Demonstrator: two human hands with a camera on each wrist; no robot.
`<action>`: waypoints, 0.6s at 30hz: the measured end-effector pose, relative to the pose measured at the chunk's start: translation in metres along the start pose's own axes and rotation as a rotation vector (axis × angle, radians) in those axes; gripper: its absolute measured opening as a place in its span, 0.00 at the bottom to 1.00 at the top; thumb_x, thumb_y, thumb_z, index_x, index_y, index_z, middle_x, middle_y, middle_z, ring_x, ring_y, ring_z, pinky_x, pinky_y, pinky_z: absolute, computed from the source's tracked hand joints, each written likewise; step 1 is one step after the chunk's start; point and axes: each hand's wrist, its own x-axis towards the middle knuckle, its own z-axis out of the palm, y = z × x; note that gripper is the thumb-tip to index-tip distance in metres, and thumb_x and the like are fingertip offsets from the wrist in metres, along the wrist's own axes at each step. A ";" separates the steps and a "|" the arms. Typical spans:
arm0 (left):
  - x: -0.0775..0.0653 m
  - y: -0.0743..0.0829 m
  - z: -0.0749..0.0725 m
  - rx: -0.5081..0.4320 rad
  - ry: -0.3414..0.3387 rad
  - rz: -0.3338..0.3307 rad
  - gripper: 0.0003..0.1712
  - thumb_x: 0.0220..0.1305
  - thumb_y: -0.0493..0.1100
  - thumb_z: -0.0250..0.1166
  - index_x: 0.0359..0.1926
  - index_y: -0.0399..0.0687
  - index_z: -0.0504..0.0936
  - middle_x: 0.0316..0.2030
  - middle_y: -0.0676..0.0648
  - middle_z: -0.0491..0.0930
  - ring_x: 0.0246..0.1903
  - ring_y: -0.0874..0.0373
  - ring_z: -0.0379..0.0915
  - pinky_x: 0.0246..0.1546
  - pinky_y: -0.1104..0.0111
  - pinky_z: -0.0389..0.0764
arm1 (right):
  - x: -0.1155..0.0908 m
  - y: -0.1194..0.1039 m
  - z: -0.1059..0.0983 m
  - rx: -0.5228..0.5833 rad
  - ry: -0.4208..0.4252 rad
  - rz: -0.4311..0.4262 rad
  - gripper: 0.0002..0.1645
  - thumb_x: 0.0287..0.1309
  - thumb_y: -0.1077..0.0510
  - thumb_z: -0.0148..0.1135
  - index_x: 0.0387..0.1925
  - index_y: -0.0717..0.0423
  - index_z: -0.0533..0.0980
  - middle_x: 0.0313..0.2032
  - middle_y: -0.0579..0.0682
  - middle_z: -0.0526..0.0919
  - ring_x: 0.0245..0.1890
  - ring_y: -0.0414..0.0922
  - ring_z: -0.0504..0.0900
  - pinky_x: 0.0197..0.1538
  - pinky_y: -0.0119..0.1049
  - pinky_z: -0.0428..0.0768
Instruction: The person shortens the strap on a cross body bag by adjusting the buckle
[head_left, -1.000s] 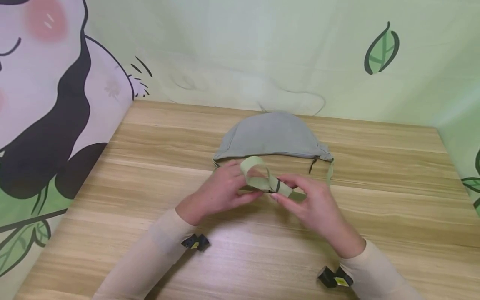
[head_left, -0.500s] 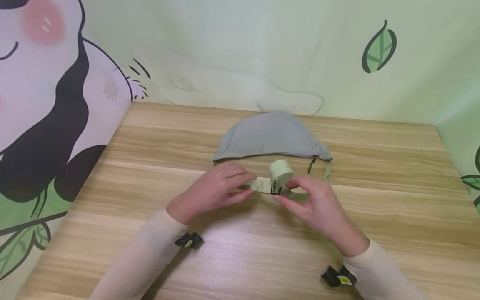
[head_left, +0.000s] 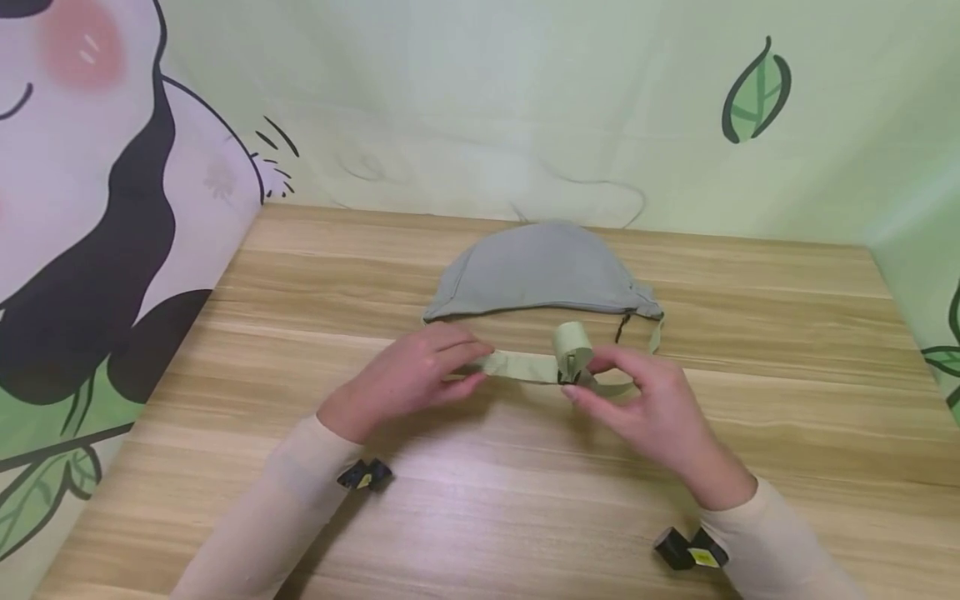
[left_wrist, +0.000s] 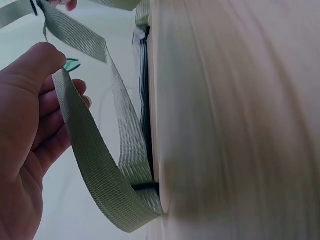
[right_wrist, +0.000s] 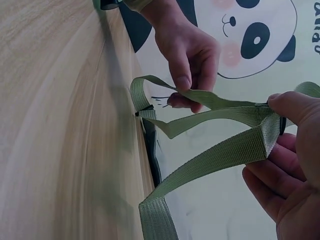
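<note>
A grey waist bag [head_left: 536, 271] lies at the back of the table, its zipper edge toward me. Its light green webbing strap [head_left: 528, 367] is lifted off the table in front of it. My left hand [head_left: 420, 375] pinches the strap between thumb and fingers, left of the buckle. With thumb and fingertips, my right hand [head_left: 648, 400] pinches the strap at a small dark slide buckle [right_wrist: 282, 124]; a strap loop [head_left: 572, 337] stands up there. In the left wrist view the strap [left_wrist: 95, 155] hangs from the thumb down to a black keeper [left_wrist: 146, 186].
The wooden table [head_left: 480, 517] stretches around the bag. A pale green printed backdrop [head_left: 480, 108] rises behind it, with a panda print [head_left: 82, 192] on the left side. A black zipper pull [head_left: 622, 328] hangs at the bag's right end.
My left hand has slid left along the strap, leaving a longer flat stretch between the hands. The loop by the buckle has tilted upright and shifted right with my right hand.
</note>
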 end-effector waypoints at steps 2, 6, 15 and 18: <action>-0.003 -0.002 -0.002 0.000 -0.002 -0.004 0.17 0.58 0.43 0.67 0.48 0.41 0.82 0.41 0.49 0.83 0.42 0.59 0.78 0.48 0.71 0.77 | 0.000 0.000 0.000 0.002 -0.002 -0.002 0.20 0.41 0.60 0.77 0.39 0.50 0.81 0.33 0.43 0.85 0.34 0.37 0.82 0.43 0.30 0.79; -0.008 -0.006 -0.005 -0.040 -0.015 -0.030 0.17 0.56 0.41 0.68 0.47 0.41 0.82 0.41 0.50 0.82 0.40 0.60 0.78 0.46 0.71 0.78 | -0.001 0.001 -0.003 0.002 0.000 -0.004 0.23 0.40 0.61 0.77 0.43 0.51 0.81 0.34 0.43 0.86 0.35 0.37 0.83 0.46 0.27 0.77; -0.023 -0.016 -0.013 -0.180 -0.092 -0.197 0.18 0.59 0.43 0.67 0.50 0.46 0.81 0.44 0.54 0.81 0.44 0.63 0.76 0.48 0.69 0.78 | -0.001 0.002 -0.012 0.010 0.016 0.017 0.27 0.39 0.64 0.77 0.46 0.52 0.81 0.36 0.44 0.86 0.37 0.38 0.83 0.51 0.23 0.74; -0.024 -0.018 -0.012 -0.300 -0.130 -0.261 0.19 0.60 0.44 0.67 0.52 0.49 0.79 0.43 0.57 0.80 0.43 0.65 0.75 0.48 0.68 0.78 | -0.001 0.002 -0.012 0.019 0.019 0.005 0.27 0.38 0.66 0.77 0.46 0.53 0.81 0.36 0.45 0.86 0.37 0.38 0.82 0.51 0.23 0.74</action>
